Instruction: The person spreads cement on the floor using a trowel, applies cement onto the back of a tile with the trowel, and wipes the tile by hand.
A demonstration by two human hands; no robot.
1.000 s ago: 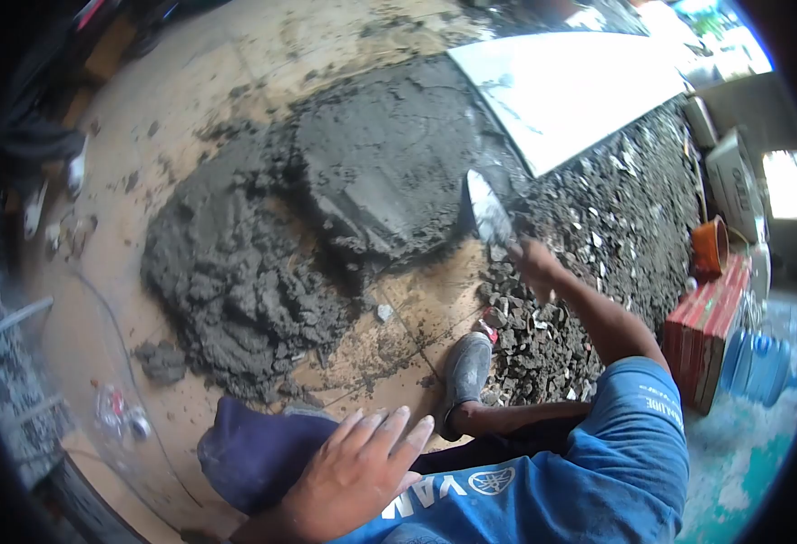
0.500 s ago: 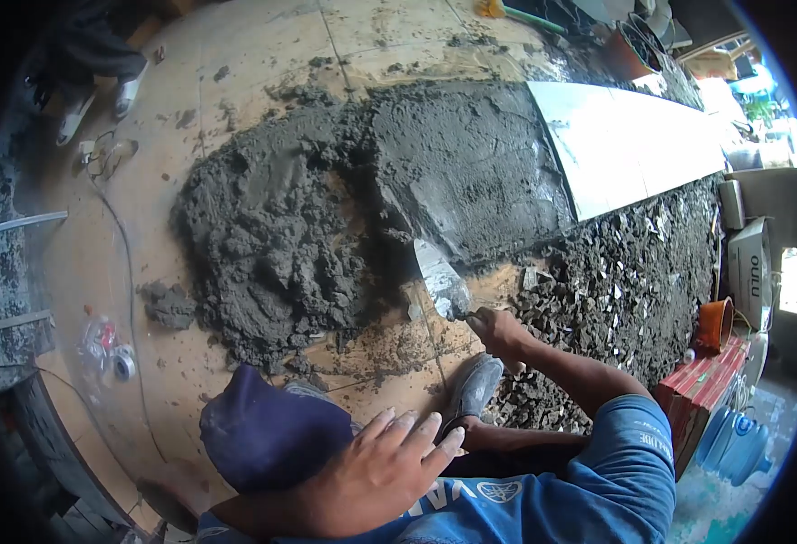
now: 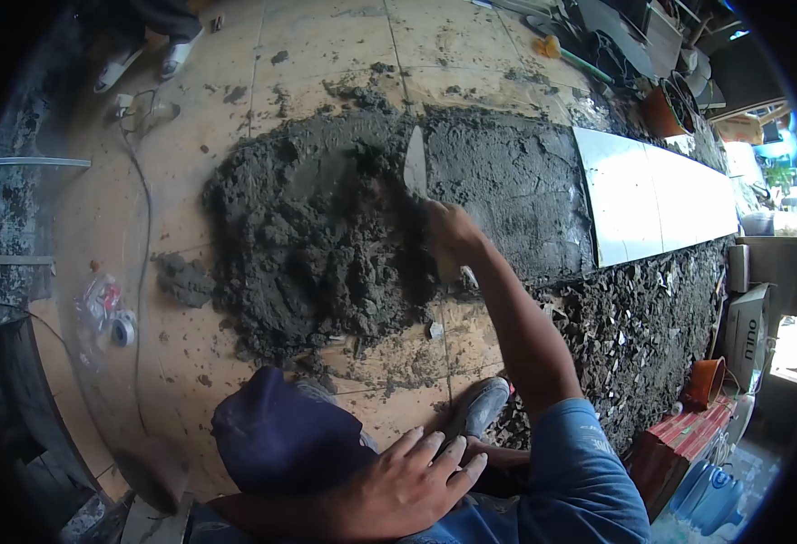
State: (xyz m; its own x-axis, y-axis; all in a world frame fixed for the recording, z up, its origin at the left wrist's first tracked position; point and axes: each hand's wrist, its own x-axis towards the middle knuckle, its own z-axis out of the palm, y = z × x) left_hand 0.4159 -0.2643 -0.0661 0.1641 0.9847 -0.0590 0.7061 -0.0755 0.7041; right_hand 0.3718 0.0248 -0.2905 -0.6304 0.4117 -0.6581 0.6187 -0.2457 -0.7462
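Observation:
My right hand [image 3: 451,234] is closed around the handle of a trowel [image 3: 415,163], its narrow blade pointing away from me. The blade lies along the edge of a flattened bed of wet grey mortar [image 3: 507,190]. To its left is a rough, lumpy heap of mortar [image 3: 271,240], with a dark gap between heap and bed. My left hand [image 3: 407,490] rests low in front of my body, fingers spread and holding nothing, beside a dark blue cloth shape [image 3: 280,435]. White glossy tiles [image 3: 634,199] adjoin the bed's right edge.
Broken rubble [image 3: 625,317] covers the floor at the right. Beyond it stand a red box [image 3: 679,440], an orange pot [image 3: 707,381] and a blue water bottle [image 3: 707,494]. A tape roll [image 3: 122,328] and a cable [image 3: 147,227] lie left. Another person's feet [image 3: 176,59] show at top left.
My right hand has moved the trowel away from me and slightly left, from the bed's near corner up along its left edge. The view has shifted. My left hand stays low and spread.

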